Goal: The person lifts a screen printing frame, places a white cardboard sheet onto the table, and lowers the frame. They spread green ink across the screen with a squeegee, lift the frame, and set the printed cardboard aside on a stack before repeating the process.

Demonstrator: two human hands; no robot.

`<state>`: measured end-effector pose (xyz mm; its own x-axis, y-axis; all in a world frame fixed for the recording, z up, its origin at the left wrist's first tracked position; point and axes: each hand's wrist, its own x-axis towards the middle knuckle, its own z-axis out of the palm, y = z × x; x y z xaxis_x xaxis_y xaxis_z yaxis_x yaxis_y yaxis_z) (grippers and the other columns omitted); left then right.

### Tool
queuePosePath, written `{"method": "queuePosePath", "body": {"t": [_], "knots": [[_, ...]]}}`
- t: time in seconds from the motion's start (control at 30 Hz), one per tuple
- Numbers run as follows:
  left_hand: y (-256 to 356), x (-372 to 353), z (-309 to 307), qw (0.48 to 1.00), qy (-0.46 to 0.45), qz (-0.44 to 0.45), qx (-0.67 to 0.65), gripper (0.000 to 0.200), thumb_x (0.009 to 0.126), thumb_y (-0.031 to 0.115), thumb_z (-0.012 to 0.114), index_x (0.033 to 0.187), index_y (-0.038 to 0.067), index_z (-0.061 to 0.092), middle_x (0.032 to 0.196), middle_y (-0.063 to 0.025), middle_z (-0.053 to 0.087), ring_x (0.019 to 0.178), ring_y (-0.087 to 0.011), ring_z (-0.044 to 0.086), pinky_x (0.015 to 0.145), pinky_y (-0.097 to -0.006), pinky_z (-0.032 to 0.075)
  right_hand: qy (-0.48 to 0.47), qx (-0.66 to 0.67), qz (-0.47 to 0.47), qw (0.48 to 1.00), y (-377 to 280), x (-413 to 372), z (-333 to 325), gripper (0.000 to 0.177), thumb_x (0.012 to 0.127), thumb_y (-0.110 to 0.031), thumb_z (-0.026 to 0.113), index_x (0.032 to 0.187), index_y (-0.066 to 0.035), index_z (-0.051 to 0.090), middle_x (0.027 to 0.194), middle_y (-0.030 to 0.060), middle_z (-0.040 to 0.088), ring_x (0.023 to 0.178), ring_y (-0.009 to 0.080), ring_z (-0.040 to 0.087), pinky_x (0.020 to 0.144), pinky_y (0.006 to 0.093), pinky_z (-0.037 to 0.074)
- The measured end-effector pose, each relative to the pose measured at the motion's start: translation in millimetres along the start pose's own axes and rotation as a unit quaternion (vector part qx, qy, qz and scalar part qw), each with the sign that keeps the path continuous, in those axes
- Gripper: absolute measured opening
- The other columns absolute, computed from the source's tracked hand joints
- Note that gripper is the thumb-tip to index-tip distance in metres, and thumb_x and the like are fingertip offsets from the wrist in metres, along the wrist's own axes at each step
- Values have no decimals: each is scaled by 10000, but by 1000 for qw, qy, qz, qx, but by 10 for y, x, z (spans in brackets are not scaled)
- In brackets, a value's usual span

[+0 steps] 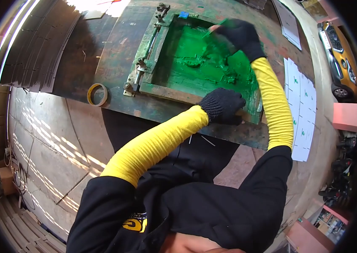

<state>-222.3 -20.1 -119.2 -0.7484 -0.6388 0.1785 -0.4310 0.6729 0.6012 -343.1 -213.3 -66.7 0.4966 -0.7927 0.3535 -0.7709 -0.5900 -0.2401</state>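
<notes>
A wooden screen-printing frame (165, 91) lies on the table, its mesh spread with thick green ink (203, 69). At its near bar is my left hand (222, 105), in a black knitted glove, with the fingers curled over the frame's edge. My right hand (241, 38), gloved alike, is above the far right part of the screen. Its fingers are closed on a green-smeared scraper (217, 40), blurred by motion and partly hidden. Ridges of ink lie below it on the mesh. Yellow sleeves cover both forearms.
Metal hinge clamps (142, 65) hold the frame's left side. A tape roll (97, 94) sits at the table's near edge. Stacked dark sheets (39, 42) are at left, printed white sheets (300, 105) at right. An orange car (342, 61) stands beyond.
</notes>
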Motion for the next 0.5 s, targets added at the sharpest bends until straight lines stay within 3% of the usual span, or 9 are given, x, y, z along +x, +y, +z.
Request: {"method": "queuePosePath", "body": {"t": [0.07,0.2,0.33,0.43,0.5], "knots": [[3,-27,9,1000,-8,-2,-2,497,825,514,757,1046,78,666,1000,-167,669,945,-388,678,787,-514,546,21,34,22,999,320,-3,-60,750,735,-827,685,869,-91,741,786,169,708,761,379,702,675,480,529],[-22,-7,56,1000,-4,-4,4,501,854,535,728,1045,76,666,1016,-169,664,963,-388,674,789,-513,545,17,-125,136,983,753,-194,-281,782,732,-856,655,947,-112,765,814,173,726,795,367,718,684,483,542],[-28,-5,61,1000,-9,-5,3,520,861,559,716,1056,78,670,1033,-175,661,979,-386,672,795,-511,544,62,-262,40,962,836,-418,-150,638,769,-794,694,906,-174,762,787,125,723,746,357,714,641,455,538],[-32,5,76,1000,0,0,6,530,857,570,714,1055,80,671,1032,-174,660,978,-387,672,790,-513,543,51,-246,27,968,792,-466,-66,824,758,-880,596,1037,-124,770,846,167,740,797,351,730,686,491,563],[-35,-21,83,1000,0,-4,5,535,855,576,713,1055,81,672,1031,-173,659,977,-387,672,788,-514,542,47,-245,17,968,720,-468,-41,800,764,-866,607,1019,-125,769,837,164,737,783,350,728,678,488,560]]}}
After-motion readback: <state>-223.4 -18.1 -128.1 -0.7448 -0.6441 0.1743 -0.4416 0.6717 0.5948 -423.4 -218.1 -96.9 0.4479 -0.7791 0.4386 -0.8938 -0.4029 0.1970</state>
